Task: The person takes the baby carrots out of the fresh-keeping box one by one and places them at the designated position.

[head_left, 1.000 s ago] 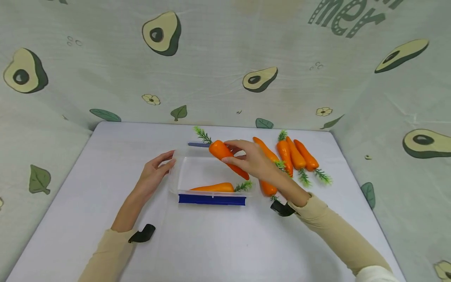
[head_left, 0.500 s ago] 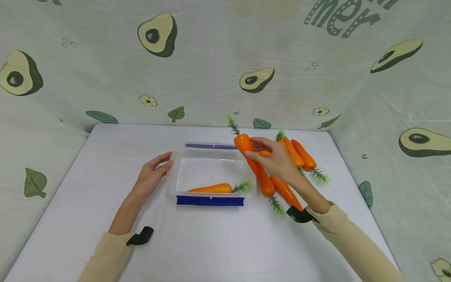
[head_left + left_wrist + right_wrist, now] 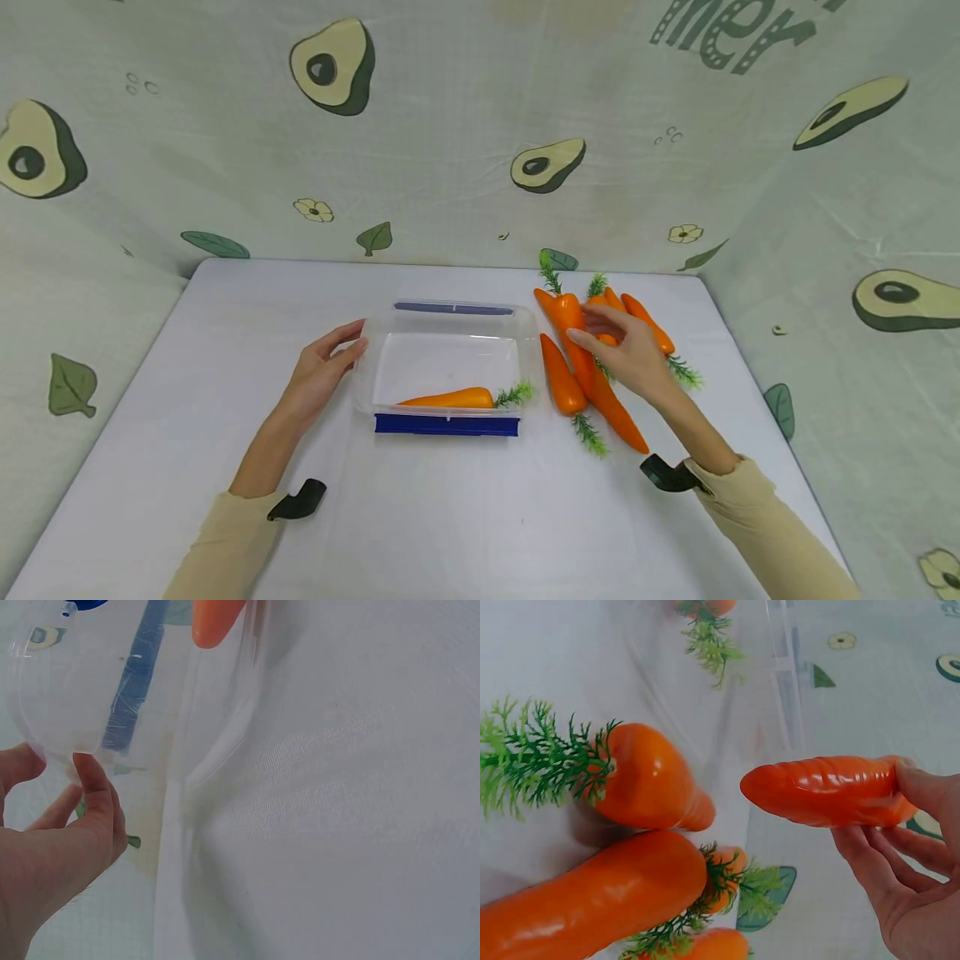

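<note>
My left hand (image 3: 318, 367) pinches the left rim of a clear plastic container (image 3: 450, 362) with a blue clip along its front and another at its back. Fingertips (image 3: 90, 769) show at the clear wall in the left wrist view. One orange carrot (image 3: 457, 399) with a green top lies along the container's front side. To the right of the container, my right hand (image 3: 622, 346) holds a carrot (image 3: 572, 329) between thumb and fingers, its green top pointing away. The right wrist view shows this carrot's tapered tip (image 3: 765, 787) above the other carrots.
Loose carrots lie right of the container: one (image 3: 558, 379) beside its wall, another (image 3: 618, 417) slanting nearer the front, and several more behind my right hand, including one (image 3: 648, 321) at the far right. A white cloth (image 3: 450, 517) covers the table, with a printed curtain (image 3: 450, 150) behind.
My right hand has carried the carrot from above the container to the right, over the loose carrots. My left hand stays at the container's rim.
</note>
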`<state>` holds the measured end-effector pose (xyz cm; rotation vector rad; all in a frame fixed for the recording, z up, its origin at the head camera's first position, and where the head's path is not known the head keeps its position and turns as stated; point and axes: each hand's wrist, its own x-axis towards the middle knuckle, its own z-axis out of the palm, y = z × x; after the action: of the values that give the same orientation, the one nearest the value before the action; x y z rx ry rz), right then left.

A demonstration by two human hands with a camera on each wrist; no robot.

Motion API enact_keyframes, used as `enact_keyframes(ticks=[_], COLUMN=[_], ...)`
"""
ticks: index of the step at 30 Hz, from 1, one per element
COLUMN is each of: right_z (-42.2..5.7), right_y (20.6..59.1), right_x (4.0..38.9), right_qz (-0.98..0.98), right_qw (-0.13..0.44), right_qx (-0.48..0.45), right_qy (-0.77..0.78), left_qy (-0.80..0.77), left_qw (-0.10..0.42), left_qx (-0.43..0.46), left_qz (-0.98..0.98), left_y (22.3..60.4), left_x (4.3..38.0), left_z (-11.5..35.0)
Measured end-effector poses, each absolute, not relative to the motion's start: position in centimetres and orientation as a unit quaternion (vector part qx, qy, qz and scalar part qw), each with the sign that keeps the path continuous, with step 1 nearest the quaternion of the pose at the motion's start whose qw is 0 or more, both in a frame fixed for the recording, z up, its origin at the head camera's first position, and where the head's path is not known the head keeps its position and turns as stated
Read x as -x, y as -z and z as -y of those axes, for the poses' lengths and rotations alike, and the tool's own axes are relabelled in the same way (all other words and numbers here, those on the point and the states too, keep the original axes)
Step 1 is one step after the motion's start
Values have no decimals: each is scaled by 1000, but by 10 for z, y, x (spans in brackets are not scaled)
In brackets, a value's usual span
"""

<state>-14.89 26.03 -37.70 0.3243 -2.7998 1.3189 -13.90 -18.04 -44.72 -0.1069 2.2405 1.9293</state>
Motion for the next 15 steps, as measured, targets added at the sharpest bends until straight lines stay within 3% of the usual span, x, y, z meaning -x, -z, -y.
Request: enact_keyframes(ticks=[15], right_z=[-312], right_y=[401], right_x=[129], right_qz=[918], right_qw=[34], right_qx=[-45], right_qy=[-392], left_qy=[-639], left_qw=[98], left_qx=[52], left_qz=[-761], left_y=[444], left_x=[139], left_z=[179])
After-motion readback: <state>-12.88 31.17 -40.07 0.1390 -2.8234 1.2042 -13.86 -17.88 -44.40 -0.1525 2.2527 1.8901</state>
